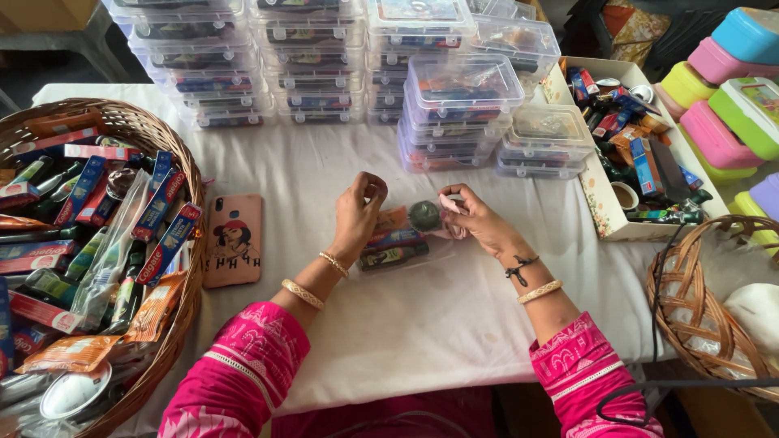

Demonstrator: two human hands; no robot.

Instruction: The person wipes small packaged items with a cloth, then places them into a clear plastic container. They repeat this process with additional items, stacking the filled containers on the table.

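Table (422, 324): white cloth cover, runs the full width of the scene.

Wicker basket (174, 324): near left, heaped with toothpaste cartons, sachets and small bottles.

Clear lidded boxes (462, 85): stacked in rows along the far edge, already filled.

Cardboard tray (604, 219): right, holding more small toiletries. Coloured lunch boxes (714, 134) far right; second wicker basket (690, 300) near right.

Phone (233, 239): pink case, lying flat between the left basket and the hands.

Clear pouch (402, 247): centre of table, flat on the cloth between both hands, holding small cartons and a round dark item. Judged light, soft and crinkly, somewhat slippery; contents loose enough to shift. Best taken at the far open edge, where both hands meet it.

Left hand (357, 215): fingers curled, pinching the pouch's far left edge.

Right hand (479, 223): closed around a small pale pink item at the pouch's far right edge; what that item is cannot be told.
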